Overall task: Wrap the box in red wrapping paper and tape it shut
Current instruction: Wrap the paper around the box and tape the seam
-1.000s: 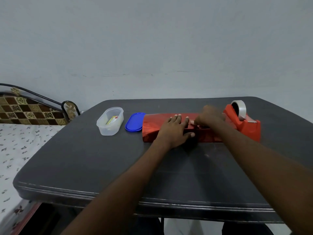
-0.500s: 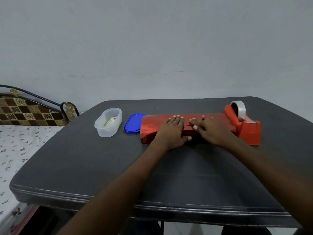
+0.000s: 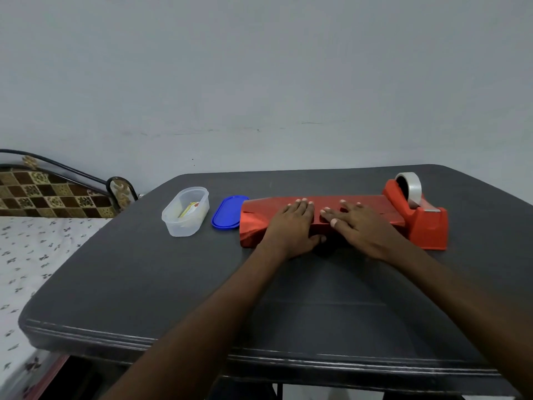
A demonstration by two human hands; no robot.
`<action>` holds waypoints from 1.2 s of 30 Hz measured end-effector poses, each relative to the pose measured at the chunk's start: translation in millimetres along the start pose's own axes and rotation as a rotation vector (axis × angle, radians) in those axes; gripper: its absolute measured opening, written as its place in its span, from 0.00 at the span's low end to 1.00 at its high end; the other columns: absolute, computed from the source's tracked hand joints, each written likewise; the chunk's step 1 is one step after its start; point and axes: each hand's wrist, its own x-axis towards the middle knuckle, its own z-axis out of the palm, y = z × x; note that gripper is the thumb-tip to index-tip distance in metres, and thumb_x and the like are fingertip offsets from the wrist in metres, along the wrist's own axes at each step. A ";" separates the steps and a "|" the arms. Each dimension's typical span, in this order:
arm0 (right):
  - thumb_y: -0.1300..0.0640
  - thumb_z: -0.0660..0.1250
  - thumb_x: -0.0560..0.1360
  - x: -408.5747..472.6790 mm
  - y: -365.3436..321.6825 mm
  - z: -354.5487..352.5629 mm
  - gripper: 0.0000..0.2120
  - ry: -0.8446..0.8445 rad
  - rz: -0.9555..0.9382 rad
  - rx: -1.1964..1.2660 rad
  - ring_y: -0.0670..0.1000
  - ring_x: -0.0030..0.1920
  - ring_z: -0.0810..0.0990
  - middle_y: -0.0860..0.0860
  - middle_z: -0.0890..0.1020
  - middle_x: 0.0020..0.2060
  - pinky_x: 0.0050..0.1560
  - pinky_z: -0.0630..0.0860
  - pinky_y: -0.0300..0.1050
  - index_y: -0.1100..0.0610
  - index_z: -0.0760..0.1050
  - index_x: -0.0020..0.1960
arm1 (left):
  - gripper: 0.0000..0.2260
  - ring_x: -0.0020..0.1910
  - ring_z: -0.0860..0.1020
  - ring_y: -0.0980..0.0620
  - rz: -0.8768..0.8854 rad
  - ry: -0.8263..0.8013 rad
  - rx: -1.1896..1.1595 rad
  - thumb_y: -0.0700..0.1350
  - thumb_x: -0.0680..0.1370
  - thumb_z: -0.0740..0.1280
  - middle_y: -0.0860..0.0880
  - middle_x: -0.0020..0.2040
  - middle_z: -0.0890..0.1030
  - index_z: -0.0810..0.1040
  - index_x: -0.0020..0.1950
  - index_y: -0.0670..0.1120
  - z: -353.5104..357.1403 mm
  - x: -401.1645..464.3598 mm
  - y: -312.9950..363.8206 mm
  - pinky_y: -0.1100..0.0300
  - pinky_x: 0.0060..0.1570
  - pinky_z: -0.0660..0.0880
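The glossy red wrapping paper (image 3: 360,204), judged slippery and springy, is pressed onto the box by the flat, open left hand (image 3: 291,226) and right hand (image 3: 360,226); the loose ends are best pinched.

Both my hands flat on the red-wrapped box

My left hand (image 3: 291,226) and right hand (image 3: 359,225) press side by side on the red-wrapped box (image 3: 372,207) on the dark tabletop (image 3: 144,284), fingers straight. A red tape dispenser (image 3: 424,223) touches the box's right end; a blue lid (image 3: 229,212) and a clear plastic container (image 3: 186,212) lie to its left.
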 end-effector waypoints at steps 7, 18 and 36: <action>0.48 0.53 0.85 -16.1 -3.7 -14.5 0.20 0.115 0.076 0.157 0.54 0.77 0.63 0.55 0.70 0.74 0.74 0.55 0.47 0.52 0.72 0.73 | 0.38 0.79 0.51 0.47 -0.012 -0.015 -0.007 0.63 0.79 0.59 0.44 0.80 0.53 0.50 0.80 0.43 -6.0 -2.4 2.8 0.51 0.77 0.49; 0.59 0.62 0.75 -21.0 41.4 -50.4 0.11 0.635 0.380 -0.068 0.65 0.42 0.79 0.59 0.80 0.35 0.36 0.70 0.48 0.60 0.77 0.36 | 0.32 0.75 0.65 0.47 -0.019 0.157 -0.198 0.65 0.80 0.55 0.43 0.74 0.70 0.66 0.76 0.44 -23.4 6.4 13.3 0.53 0.75 0.55; 0.69 0.69 0.75 -18.5 110.0 -91.0 0.09 0.146 1.005 0.874 0.64 0.40 0.81 0.63 0.77 0.48 0.43 0.83 0.61 0.69 0.76 0.55 | 0.60 0.79 0.42 0.43 0.165 -0.067 -0.199 0.73 0.63 0.71 0.42 0.81 0.44 0.39 0.80 0.51 -10.8 133.4 136.3 0.42 0.75 0.48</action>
